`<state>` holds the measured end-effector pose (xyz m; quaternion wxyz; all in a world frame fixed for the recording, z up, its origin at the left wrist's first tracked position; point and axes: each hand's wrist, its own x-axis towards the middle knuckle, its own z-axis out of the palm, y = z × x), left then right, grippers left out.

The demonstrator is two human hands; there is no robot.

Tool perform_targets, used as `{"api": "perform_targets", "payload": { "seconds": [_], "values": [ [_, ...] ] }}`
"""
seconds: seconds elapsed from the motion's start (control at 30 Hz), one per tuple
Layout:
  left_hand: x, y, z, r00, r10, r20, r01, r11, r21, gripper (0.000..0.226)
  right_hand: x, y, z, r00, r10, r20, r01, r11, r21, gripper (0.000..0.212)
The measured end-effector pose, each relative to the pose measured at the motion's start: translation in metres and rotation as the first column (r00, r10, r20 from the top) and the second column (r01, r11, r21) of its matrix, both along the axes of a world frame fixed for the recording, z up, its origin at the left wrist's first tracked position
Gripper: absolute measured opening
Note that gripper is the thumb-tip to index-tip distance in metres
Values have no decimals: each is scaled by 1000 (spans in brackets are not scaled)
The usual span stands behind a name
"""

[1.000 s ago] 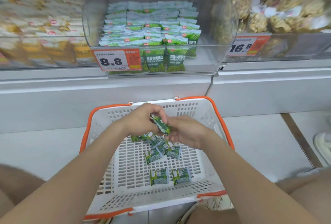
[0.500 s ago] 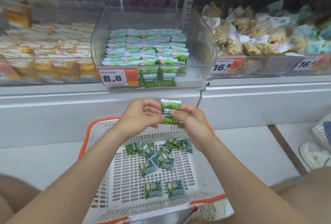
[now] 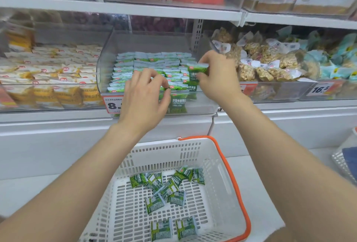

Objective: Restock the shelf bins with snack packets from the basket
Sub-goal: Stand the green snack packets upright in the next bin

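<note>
A clear shelf bin (image 3: 107, 62) holds rows of green snack packets (image 3: 146, 62). My right hand (image 3: 217, 76) pinches one green packet (image 3: 195, 72) upright over the bin's right front corner. My left hand (image 3: 144, 96) hovers at the bin's front edge. Its fingers are loosely curled, with the tips at the front row of packets, and I see nothing gripped in it. Below, a white basket (image 3: 164, 152) with orange handles sits on the floor, and several green packets (image 3: 166, 189) lie loose in it.
A bin of yellow-white packets (image 3: 50, 75) stands to the left and a bin of bagged nuts (image 3: 266, 64) to the right. An orange price tag (image 3: 113, 104) hangs on the green bin's front. An upper shelf (image 3: 135, 8) overhangs the bins.
Both hands rose from above the basket to the bin. The left hand let go of the packet, which the right hand now carries alone over the bin.
</note>
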<state>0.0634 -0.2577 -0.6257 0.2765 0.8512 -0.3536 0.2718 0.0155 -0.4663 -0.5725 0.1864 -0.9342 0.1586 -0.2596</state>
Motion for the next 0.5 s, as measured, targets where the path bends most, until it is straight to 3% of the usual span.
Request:
{"api": "perform_targets", "payload": {
  "seconds": [0.1,0.17,0.3,0.4,0.5],
  "values": [
    [6,1,-6,999,-24,-31,24,1000,6,16,25,-3,4,929,-43,-367,14,997,-80,33],
    [8,2,-8,999,-41,-19,40,999,-26,16,38,-4,4,876,-71,-477,52,997,-54,34],
    [9,2,-7,998,-53,-23,52,997,-63,18,52,-6,-4,867,-97,-488,113,994,4,15],
    [9,3,-8,997,-75,-11,74,995,-68,18,54,-4,-7,885,-146,-442,163,987,-1,31],
    [6,5,-11,995,-93,45,95,994,-55,14,44,2,-2,920,-178,-350,147,983,-111,35]
  ]
}}
